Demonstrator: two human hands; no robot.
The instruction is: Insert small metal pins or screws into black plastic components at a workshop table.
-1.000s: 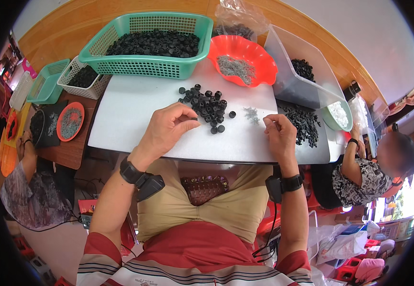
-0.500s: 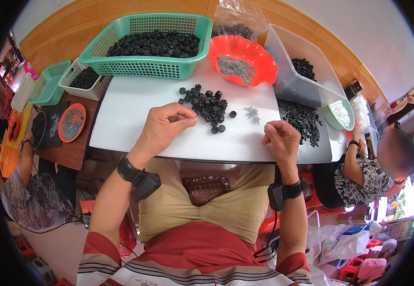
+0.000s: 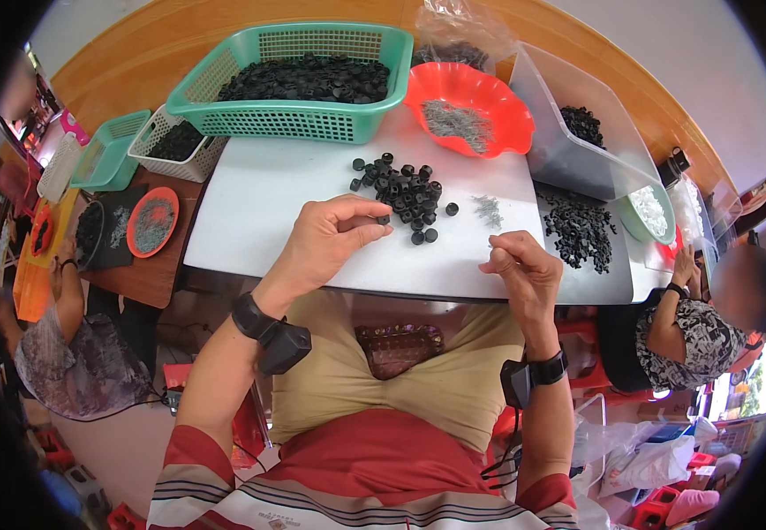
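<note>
My left hand (image 3: 334, 237) is closed in a pinch, with a small black round knob (image 3: 384, 220) between thumb and forefinger. Just beyond it, a loose pile of black knobs (image 3: 414, 201) lies on the white tabletop (image 3: 264, 208). One knob (image 3: 452, 209) rests apart, right of the pile. Farther right is a small heap of thin grey metal pins (image 3: 488, 210). My right hand (image 3: 528, 272) is near the table's front edge, below those pins, its thumb and forefinger pressed together. Whatever is between these fingertips is too small to make out.
A green basket (image 3: 290, 124) of black parts stands at the back. Beside it are a red scalloped bowl (image 3: 515, 110) of pins and a clear bin (image 3: 568, 159). Small black parts (image 3: 577, 231) lie on a grey sheet at right. Other people sit at either side.
The whole view has shifted, with the table now farther right in it. A black knob now shows in my left fingertips. My right hand stays near the pins, still pinched.
</note>
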